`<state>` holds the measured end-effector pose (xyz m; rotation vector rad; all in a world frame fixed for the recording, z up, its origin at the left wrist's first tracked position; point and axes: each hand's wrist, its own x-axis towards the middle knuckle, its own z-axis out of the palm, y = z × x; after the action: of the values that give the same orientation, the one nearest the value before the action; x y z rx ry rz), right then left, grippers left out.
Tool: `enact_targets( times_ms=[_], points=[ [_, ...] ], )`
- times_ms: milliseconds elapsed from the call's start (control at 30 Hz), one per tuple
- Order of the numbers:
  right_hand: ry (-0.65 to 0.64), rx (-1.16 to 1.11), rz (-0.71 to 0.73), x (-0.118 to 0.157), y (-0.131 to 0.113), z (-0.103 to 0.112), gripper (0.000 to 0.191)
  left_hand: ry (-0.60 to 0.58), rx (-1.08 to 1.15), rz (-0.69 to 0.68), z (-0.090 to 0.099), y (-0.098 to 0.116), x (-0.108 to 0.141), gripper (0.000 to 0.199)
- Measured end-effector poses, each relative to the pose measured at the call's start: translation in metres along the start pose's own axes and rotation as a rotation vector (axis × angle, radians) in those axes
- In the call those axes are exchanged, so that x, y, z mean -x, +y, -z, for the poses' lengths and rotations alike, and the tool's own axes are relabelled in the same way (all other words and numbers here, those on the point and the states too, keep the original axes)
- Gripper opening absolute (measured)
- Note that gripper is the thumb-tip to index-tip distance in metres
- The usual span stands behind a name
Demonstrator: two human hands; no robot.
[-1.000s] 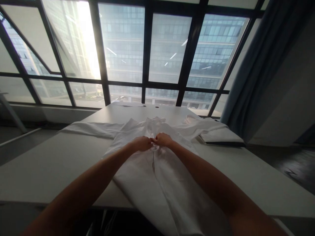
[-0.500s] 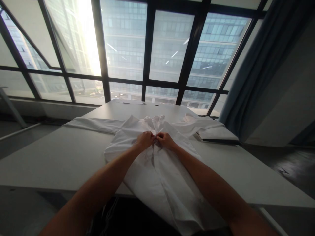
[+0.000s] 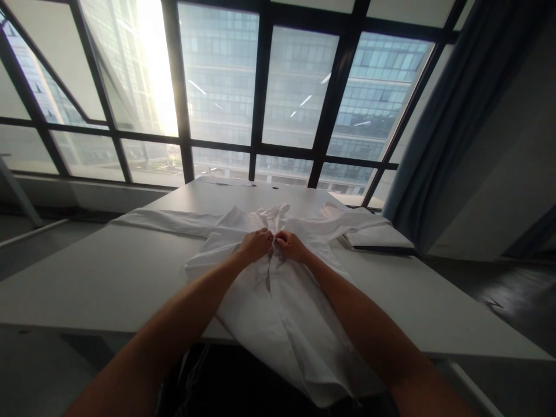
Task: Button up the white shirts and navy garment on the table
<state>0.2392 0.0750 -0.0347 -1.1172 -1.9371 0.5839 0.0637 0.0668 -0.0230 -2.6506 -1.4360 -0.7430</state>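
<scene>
White shirt (image 3: 297, 313), both hands (image 3: 257, 244) curled, pinching its front

Shirt (image 3: 299, 301), one: white, long-sleeved, collared. Laid front up along my counter (image 3: 108, 278), collar (image 3: 275, 214) at twelve o'clock, sleeves spread toward ten and two, lower end overhanging at six. Wrinkled; front pinched between my left grip (image 3: 257, 244) and right grip (image 3: 292, 247), gapping just below.

The left grip (image 3: 256, 245) and right grip (image 3: 293, 246) are close together, pinching the front of a shirt (image 3: 260, 324) spread on the surface (image 3: 108, 278), hem hanging over the near edge. Windows (image 3: 299, 87) stand beyond, a curtain (image 3: 434, 127) at right.
</scene>
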Motion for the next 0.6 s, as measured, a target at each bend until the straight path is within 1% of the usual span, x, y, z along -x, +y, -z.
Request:
enact_targets(
  times_ms=[133, 267, 467, 600],
  points=[
    [0.042, 0.09, 0.033, 0.002, 0.001, 0.003, 0.017, -0.023, 0.018, -0.026, 0.001, -0.001, 0.0, 0.028],
    [0.063, 0.185, 0.078, 0.004, 0.001, 0.004, 0.019, -0.023, 0.044, -0.054, -0.004, -0.004, 0.0, 0.028],
    [0.065, 0.199, 0.087, 0.006, 0.0, 0.003, 0.017, 0.019, 0.146, -0.033, -0.014, -0.007, 0.0, 0.025],
    [0.064, 0.182, 0.073, 0.008, -0.002, 0.003, 0.016, 0.024, 0.221, -0.01, -0.019, -0.009, -0.002, 0.029]
  ],
)
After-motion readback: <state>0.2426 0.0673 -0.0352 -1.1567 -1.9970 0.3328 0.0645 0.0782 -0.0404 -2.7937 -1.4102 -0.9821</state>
